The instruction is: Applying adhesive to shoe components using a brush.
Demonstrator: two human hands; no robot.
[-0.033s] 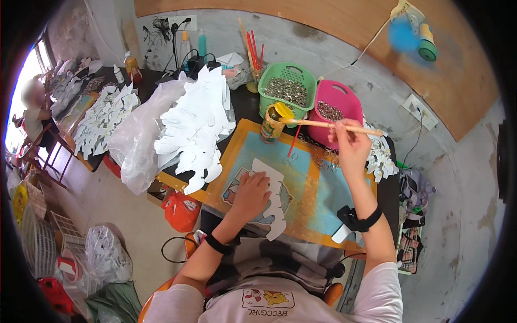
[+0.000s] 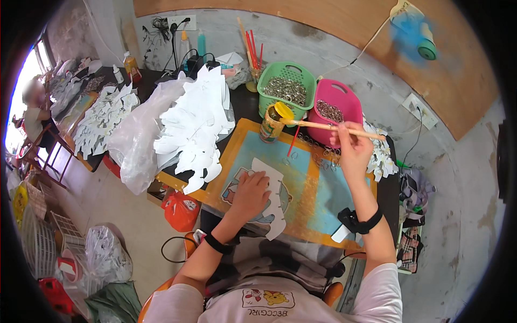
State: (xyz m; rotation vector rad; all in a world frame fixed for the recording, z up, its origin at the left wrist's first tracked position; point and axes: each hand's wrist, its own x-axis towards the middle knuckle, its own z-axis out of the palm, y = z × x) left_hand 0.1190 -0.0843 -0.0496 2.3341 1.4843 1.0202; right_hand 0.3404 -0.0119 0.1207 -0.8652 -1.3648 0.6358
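A slim wooden stick, apparently a brush (image 2: 323,126), is pinched in my right hand (image 2: 354,153), its tip close to the mouth of a small jar (image 2: 270,129). The jar's yellow lid (image 2: 284,110) stands tilted at its rim. My left hand (image 2: 250,194) lies flat with fingers out on a white paper cut-out (image 2: 276,196). Beneath that, partly covered, is a printed cut-out (image 2: 231,185) with coloured shapes. Both rest on a blue and yellow work board (image 2: 307,199). Loose metal rings (image 2: 326,159) are scattered below the baskets.
A green basket (image 2: 264,99) and a pink basket (image 2: 350,99) of small metal parts stand at the back. White cut-outs (image 2: 194,118) pile at left beside a clear plastic bag (image 2: 134,140). More cut-outs (image 2: 381,156) lie at right. Another person (image 2: 35,116) sits far left.
The handle end of the brush has dipped slightly, and my right hand has shifted a little to the right. My left hand stays in place.
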